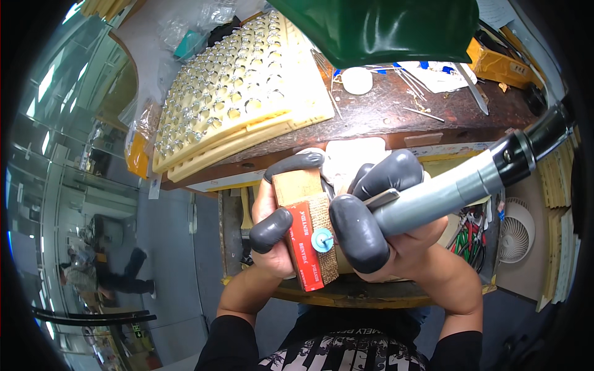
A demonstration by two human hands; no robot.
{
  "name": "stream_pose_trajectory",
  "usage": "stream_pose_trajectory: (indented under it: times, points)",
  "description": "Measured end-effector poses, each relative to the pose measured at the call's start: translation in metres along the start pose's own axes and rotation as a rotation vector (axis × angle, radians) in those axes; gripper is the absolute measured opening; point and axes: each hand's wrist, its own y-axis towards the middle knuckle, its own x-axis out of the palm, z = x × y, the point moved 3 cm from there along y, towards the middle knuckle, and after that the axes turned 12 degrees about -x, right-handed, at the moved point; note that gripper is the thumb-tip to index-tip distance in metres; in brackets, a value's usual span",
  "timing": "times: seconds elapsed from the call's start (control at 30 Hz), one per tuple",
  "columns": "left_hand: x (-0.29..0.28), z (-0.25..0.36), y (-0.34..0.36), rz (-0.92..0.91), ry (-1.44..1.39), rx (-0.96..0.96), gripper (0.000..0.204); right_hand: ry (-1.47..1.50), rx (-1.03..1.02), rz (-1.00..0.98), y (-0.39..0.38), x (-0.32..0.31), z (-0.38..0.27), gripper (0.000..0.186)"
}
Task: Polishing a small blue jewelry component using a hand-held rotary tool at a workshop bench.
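Note:
My left hand [271, 235], with black finger cots, grips a small brown block [296, 184] faced with a red printed strip [302, 266] and a coarse brown textured band [328, 272]. My right hand [362, 235], also in black finger cots, is wrapped round a rotary handpiece [450, 195] with a silver-grey body and black hose end. A small light-blue disc [322, 240] at the handpiece's working end lies over the coarse band; whether it touches cannot be told. The handpiece's front part is mostly hidden by my right thumb.
Cream trays [229, 80] of small shiny pieces lie on the worn wooden bench [377, 111], with thin tools [424, 117], a white round object [357, 79] and an orange box [501, 62]. A green shade [383, 28] hangs above. Right are a fan [515, 230] and open drawer; far left, a person [108, 278].

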Motion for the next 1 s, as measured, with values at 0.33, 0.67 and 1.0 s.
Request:
stream_pose_trajectory:
  times: [0.33, 0.67, 1.0]
  points:
    - [-0.003, -0.002, 0.001, -0.043, 0.017, 0.012, 0.064, 0.014, -0.031, 0.053, -0.003, 0.003, 0.002, 0.016]
    - [-0.009, -0.005, -0.001, 0.023, 0.010, -0.059, 0.070, 0.022, -0.027, 0.041, -0.005, 0.000, 0.003, 0.019]
    - [-0.013, -0.004, -0.002, 0.028, 0.071, -0.083, 0.068, -0.012, -0.045, 0.036, -0.004, -0.001, 0.001, 0.020]
